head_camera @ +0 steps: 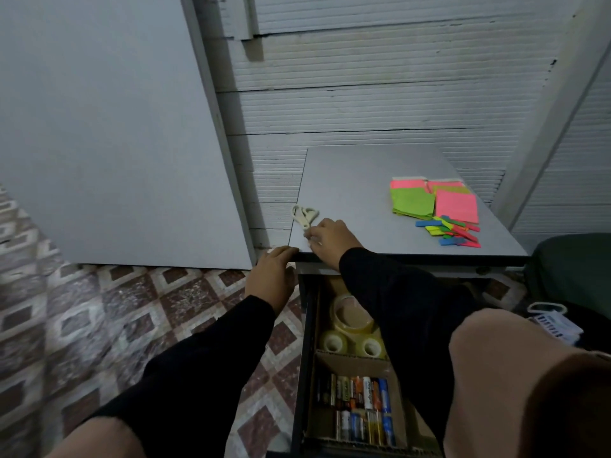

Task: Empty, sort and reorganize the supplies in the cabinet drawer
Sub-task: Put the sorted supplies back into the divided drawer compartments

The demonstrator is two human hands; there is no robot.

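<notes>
Left of frame was just patterned floor tile [139, 312] and a grey panel [109, 127] leaning upper left; nothing task-related there.

Left hand [272, 276] sat centre frame at the near-left corner of the cabinet top [357, 180], fingers fairly straight and resting over the edge. It held nothing that I could see, looked like a brace.

Just right of it, right hand [329, 239] was on the cabinet top with fingers curled at the blade end of the cream scissors [305, 217]. The handles pointed away, toward the wall. Hand was touching the scissors; whether it was actually pinching them or only letting go, I couldn't tell, the fingertips were hidden.

Below the hands, lower centre, the drawer [302, 358] stood open. Tape rolls [352, 328] were in the far cardboard section and batteries [355, 404] in the near one. The right sleeve covered part of the drawer's right side, so its contents there were unknown.

Right of frame, on the cabinet top: stacks of pink and green sticky notes [433, 201], with a loose heap of coloured flags [451, 231] just in front of them.

My read: emptying was only partly done. Notes, flags and scissors were out; tape and batteries were left to pull. The piles on top looked loosely grouped, so sorting had barely started and nothing had gone back in.
</notes>
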